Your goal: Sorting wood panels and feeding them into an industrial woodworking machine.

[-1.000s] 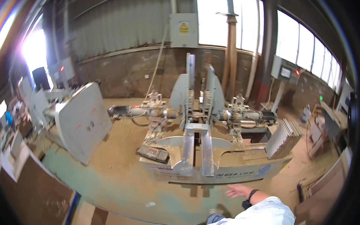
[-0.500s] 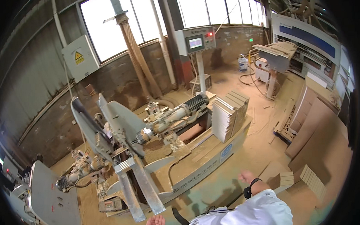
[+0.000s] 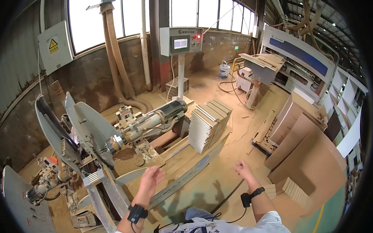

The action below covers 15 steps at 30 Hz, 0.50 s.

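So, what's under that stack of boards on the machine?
The stack of boards rests on the machine's dusty top, visible beside it. Whatever is directly beneath is covered.

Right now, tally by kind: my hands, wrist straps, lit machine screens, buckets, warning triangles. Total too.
Hands: 2 (left hand, right hand)
Wrist straps: 2 (left strap, right strap)
Screen: 1
Bucket: 1
Warning triangle: 1
Total: 7
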### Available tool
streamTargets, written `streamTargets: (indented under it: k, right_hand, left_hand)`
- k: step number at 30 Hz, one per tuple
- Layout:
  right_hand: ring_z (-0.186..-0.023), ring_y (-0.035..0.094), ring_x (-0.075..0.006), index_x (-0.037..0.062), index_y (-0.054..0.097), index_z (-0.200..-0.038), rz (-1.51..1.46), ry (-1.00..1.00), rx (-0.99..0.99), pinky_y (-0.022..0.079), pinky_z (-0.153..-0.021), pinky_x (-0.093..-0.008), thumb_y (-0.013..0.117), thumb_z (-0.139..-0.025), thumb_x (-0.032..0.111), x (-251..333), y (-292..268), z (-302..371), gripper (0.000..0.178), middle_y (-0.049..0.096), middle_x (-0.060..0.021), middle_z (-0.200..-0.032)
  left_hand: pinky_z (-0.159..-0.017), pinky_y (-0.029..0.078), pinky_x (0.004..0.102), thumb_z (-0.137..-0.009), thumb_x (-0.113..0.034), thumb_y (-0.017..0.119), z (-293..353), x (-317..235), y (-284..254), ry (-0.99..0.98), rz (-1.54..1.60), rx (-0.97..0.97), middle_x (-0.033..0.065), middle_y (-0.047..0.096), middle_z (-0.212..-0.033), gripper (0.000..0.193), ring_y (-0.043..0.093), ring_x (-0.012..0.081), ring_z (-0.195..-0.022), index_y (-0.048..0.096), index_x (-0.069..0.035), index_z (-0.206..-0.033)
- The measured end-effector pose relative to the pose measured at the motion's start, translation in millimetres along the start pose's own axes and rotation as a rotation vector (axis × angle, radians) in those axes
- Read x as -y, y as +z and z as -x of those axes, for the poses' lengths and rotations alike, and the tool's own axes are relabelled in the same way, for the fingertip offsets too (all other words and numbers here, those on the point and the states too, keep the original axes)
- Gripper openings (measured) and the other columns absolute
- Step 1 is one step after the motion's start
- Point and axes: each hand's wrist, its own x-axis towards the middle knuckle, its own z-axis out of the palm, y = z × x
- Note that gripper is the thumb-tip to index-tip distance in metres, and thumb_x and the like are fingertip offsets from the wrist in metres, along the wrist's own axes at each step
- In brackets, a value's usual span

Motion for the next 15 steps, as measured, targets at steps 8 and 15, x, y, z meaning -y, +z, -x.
streamTargets:
  k: [8, 15]
  right_hand:
    - [-0.103, 0.05, -0.0292, 0.0068, 0.043, -0.124, 0.398, -0.598, -0.223, 0.041, -0.088, -0.0376, 0.069, -0.07, 0.03, 124, 13, -129, 0.064, 0.053, -0.0159, -0.114]
    - [-0.112, 0.041, -0.0332, 0.0124, 0.035, -0.13, 0.61, -0.405, -0.012, 0.037, -0.092, -0.0395, 0.063, -0.071, 0.045, 180, 37, -228, 0.073, 0.047, -0.0178, -0.119]
  left_hand:
    - [-0.075, 0.043, 0.0312, -0.087, -0.019, 0.05, -192, 9, 112, 0.037, -0.225, -0.014, 0.0031, 0.054, -0.097, 0.031, 0.054, 0.0165, -0.089, 0.046, -0.006, -0.115]
    - [-0.08, 0.044, 0.037, -0.083, -0.017, 0.055, -322, 95, 141, -0.037, -0.423, -0.103, 0.0089, 0.052, -0.107, 0.053, 0.053, 0.022, -0.092, 0.033, -0.006, -0.13]
